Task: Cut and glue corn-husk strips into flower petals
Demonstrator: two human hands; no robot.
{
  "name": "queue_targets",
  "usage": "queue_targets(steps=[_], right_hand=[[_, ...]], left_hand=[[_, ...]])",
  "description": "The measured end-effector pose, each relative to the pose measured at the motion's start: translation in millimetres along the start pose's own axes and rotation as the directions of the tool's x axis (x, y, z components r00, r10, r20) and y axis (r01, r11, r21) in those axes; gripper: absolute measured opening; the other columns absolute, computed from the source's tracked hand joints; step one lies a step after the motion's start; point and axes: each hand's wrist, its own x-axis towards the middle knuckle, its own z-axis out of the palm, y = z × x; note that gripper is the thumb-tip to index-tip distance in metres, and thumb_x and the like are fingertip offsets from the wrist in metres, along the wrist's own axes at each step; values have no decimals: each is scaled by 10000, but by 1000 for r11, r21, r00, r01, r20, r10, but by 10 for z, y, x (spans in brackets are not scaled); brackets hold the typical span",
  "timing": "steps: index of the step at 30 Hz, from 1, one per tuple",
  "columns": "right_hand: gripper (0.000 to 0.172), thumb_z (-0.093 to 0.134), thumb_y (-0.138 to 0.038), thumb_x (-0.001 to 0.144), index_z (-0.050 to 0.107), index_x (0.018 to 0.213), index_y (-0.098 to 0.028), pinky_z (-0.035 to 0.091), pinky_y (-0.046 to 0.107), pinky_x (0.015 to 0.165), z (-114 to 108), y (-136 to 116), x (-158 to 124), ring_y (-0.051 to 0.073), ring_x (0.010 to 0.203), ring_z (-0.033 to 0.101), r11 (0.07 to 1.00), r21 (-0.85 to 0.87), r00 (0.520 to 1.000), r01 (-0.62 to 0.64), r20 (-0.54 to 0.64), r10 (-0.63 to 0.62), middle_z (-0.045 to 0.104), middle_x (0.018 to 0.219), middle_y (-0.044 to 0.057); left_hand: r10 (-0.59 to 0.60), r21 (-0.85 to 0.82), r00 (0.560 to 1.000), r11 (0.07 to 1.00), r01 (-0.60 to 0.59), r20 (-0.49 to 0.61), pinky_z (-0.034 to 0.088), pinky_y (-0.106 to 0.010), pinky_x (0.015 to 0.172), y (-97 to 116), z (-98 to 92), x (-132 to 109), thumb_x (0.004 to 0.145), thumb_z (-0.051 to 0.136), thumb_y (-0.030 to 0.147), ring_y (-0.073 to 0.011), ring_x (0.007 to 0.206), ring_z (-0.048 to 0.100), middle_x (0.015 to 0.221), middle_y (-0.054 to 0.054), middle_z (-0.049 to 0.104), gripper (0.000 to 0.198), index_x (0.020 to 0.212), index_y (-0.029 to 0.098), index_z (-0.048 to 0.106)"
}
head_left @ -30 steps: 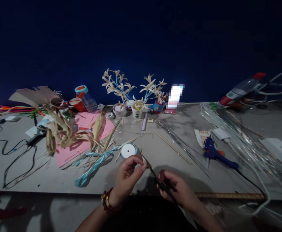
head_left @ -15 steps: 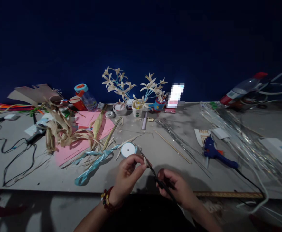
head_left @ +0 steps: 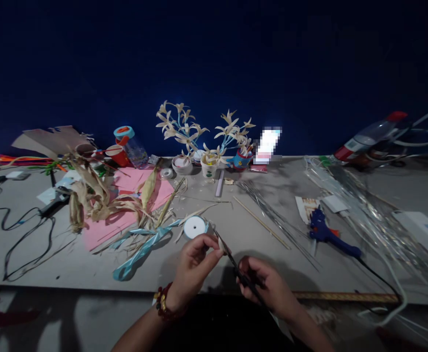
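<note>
Near the front edge of the table, my left hand (head_left: 198, 261) pinches a small pale piece of corn husk (head_left: 220, 243) between thumb and fingertips. My right hand (head_left: 267, 286) is closed around the handles of dark scissors (head_left: 233, 260). Their blades point up and to the left and lie right beside the husk piece; whether they touch it I cannot tell. Just beyond my left fingers lies a white spool (head_left: 194, 227) with light blue ribbon (head_left: 137, 259) trailing to the left.
Dried corn husks (head_left: 100, 205) lie on pink paper (head_left: 106, 232) at left. Husk flowers (head_left: 179, 129) stand at the back near a white cup (head_left: 209, 168). At right are thin wires (head_left: 272, 215), a stick (head_left: 261, 222), a blue glue gun (head_left: 327, 234) with its cord and a bottle (head_left: 364, 139).
</note>
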Motion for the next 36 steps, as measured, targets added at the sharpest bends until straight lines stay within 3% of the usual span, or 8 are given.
queue_targets(steps=[11, 17, 23, 32, 36], right_hand=[[513, 769, -639, 662, 484, 702, -215, 417, 244, 585, 18, -162, -2, 126, 596, 469, 999, -27, 999, -39, -7, 38, 524, 677, -24], [468, 770, -588, 679, 488, 691, -215, 402, 231, 568, 23, -130, -7, 121, 592, 450, 995, -98, 999, -13, -39, 9, 521, 663, -28], [489, 750, -638, 675, 511, 714, -213, 417, 231, 553, 36, -92, -8, 122, 587, 482, 998, -61, 999, 15, -34, -17, 547, 682, -16], [411, 765, -504, 700, 469, 689, -218, 401, 217, 545, 42, -96, -6, 113, 574, 469, 997, -67, 999, -26, -42, 23, 520, 640, -36], [430, 761, -532, 696, 464, 705, -221, 383, 213, 525, 42, -65, -4, 105, 553, 439, 997, -36, 997, -65, -42, 63, 501, 639, -45]], left_hand=[[10, -38, 1000, 999, -10, -4, 466, -288, 788, 20, 10, 6, 890, 696, 245, -170, 833, 631, 839, -49, 705, 125, 806, 177, 634], [19, -41, 1000, 999, -18, 7, 461, -284, 792, 10, 5, -3, 901, 682, 228, -169, 841, 629, 840, -47, 696, 114, 811, 176, 635], [1, -53, 1000, 999, 0, 10, 456, -284, 792, -23, 0, -18, 903, 681, 233, -165, 839, 615, 833, -36, 672, 114, 818, 178, 629], [-3, -69, 1000, 998, 4, 8, 452, -294, 791, -25, 3, -7, 900, 685, 247, -170, 830, 613, 846, -46, 694, 134, 808, 179, 617], [-6, -71, 1000, 997, 7, 6, 450, -294, 788, -29, 2, -7, 896, 688, 246, -174, 837, 614, 848, -51, 694, 130, 809, 176, 621]])
